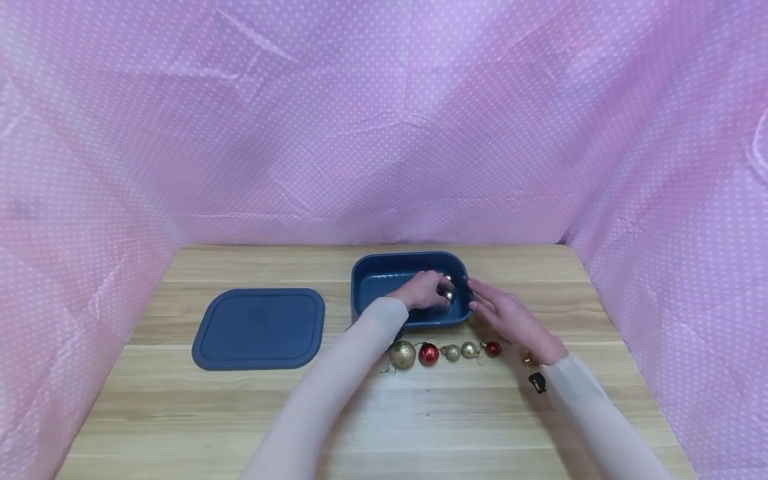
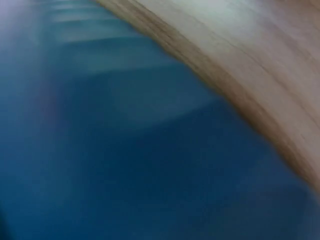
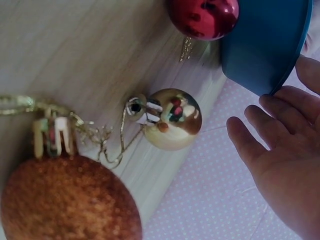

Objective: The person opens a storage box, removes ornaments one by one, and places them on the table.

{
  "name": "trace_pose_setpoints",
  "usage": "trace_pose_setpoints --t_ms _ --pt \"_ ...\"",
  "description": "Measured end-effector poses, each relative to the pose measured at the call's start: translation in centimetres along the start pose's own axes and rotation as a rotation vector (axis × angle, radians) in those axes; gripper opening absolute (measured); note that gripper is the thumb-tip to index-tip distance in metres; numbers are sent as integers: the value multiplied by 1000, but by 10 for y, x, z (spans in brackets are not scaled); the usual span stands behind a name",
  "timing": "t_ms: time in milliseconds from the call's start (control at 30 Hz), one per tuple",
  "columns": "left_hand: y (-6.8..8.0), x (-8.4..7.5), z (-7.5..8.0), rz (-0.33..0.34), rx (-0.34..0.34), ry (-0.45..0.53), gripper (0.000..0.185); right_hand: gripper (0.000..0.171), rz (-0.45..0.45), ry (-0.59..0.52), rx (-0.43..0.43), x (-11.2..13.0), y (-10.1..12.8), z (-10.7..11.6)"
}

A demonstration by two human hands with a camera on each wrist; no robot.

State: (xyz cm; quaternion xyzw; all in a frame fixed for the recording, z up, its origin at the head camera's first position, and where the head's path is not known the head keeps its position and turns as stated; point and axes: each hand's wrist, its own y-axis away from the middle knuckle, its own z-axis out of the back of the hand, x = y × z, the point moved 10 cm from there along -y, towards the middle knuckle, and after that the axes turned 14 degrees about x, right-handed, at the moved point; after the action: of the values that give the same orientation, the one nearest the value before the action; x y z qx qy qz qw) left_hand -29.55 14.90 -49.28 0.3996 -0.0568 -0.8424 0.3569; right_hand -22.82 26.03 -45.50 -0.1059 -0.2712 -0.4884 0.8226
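glitter bauble close to the right wrist, left hand in the blue tub

a gold glitter bauble (image 3: 65, 200) fills the near corner of the right wrist view, with a shiny gold bauble (image 3: 172, 119) just beyond it and a red bauble (image 3: 202, 17) against the blue tub (image 3: 265, 45). the left hand (image 1: 427, 291) sits inside the tub, fingers curled round a small silver bauble (image 1: 447, 293). the right hand (image 1: 510, 319) hovers just beside the tub's right wall, fingers straight and spread, holding nothing. a row of baubles (image 1: 444, 351) lies on the worktop (image 1: 180, 407) in front of the tub. the blue lid (image 1: 259, 329) lies flat, well apart to the left.
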Motion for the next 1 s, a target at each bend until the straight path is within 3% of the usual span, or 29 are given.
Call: trace_pose_setpoints --t_ms 333,533,733,1000 --pt "-1 -7 -1 62 -36 -76 30 50 11 10 -24 2 1 1" --pt "1 -8 0 77 -54 -70 25 50 -2 -2 -11 2 1 0" --pt "9 -11 12 53 -79 -34 27 51 -19 -6 8 -1 0 0" --pt "24 -11 29 -7 -173 23 25 52 -26 -1 16 -1 -1 -2"
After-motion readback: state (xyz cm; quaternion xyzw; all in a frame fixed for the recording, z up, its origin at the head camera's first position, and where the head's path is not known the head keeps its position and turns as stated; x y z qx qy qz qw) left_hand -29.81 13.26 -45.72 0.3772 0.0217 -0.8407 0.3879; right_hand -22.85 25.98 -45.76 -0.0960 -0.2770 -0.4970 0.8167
